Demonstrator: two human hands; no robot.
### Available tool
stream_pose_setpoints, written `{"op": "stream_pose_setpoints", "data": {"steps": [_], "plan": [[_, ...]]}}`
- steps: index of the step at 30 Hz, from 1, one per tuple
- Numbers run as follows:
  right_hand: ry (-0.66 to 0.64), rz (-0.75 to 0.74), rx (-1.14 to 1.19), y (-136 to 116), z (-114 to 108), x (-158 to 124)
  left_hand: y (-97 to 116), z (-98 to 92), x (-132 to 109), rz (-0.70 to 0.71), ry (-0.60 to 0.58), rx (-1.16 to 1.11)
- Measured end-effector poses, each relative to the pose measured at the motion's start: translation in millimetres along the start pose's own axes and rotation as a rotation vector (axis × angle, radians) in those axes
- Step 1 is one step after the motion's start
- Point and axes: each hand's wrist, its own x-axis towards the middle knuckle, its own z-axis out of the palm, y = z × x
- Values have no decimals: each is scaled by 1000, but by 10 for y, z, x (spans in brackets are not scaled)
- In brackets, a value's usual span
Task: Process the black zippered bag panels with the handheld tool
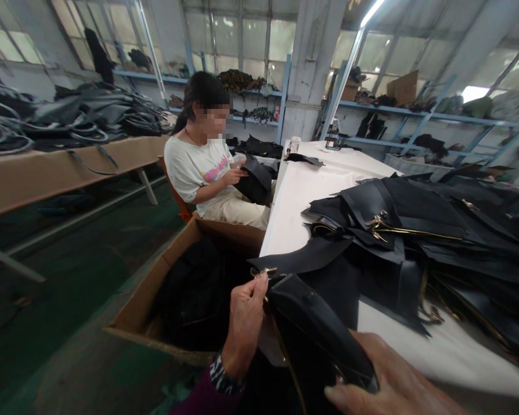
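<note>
My left hand (247,314) pinches a small gold metal clasp (266,271) at the upper end of a black leather piece. Lower right, my right hand (384,374) grips the other end of that black leather piece (322,323), its thumb underneath and fingers wrapped over the edge. A gold zipper line runs down the dark material below it. Just beyond lies a pile of black leather pieces (415,213) with gold clasps and zippers on the white table (335,184).
An open cardboard box (134,297) holding black items stands left of the table. Beyond it a seated person (203,167) handles a black piece. More black material (104,112) covers a table at the left. Blue shelves (372,109) line the back wall.
</note>
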Motion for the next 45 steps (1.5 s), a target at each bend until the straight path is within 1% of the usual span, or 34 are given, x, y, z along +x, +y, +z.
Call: {"op": "stream_pose_setpoints", "data": {"steps": [2,3,6,8,10,13,16,20,22,25,28,31,34,36,39,42,45], "plan": [[-9,5,28,-11,-5,93,10,27,-61,-35,-41,-41],[-12,14,48,0,-16,136,8,44,-91,-74,-70,-72],[41,46,81,50,-87,198,-17,98,-149,-193,-135,-222],[75,57,60,75,-153,157,-32,129,-150,-219,-111,-323],[97,76,14,91,-207,60,-39,153,-127,-223,-61,-367],[124,120,-35,116,-212,-100,-42,185,-86,-242,-36,-362],[111,140,-35,153,-131,-166,-57,210,-73,-228,-50,-351],[17,130,-13,215,-22,-80,-112,197,-101,-194,-71,-233],[7,91,17,239,-10,-3,-143,179,-115,-192,-81,-173],[42,61,41,231,-58,90,-167,170,-110,-178,-68,-163],[118,40,21,177,-164,84,-163,189,-76,-134,-32,-210],[184,99,-32,143,-262,-64,-156,204,-32,-162,-7,-238],[238,172,-66,188,-290,-301,-150,205,13,-180,35,-179],[252,208,-74,277,-266,-463,-131,204,39,-144,36,-126],[247,256,-119,485,-189,-678,-81,189,37,-104,-8,-78],[262,283,-146,720,-93,-867,-55,119,-76,-107,-39,-118],[290,286,-124,916,-7,-1051,-94,-9,-353,-136,-2,-195]]}}
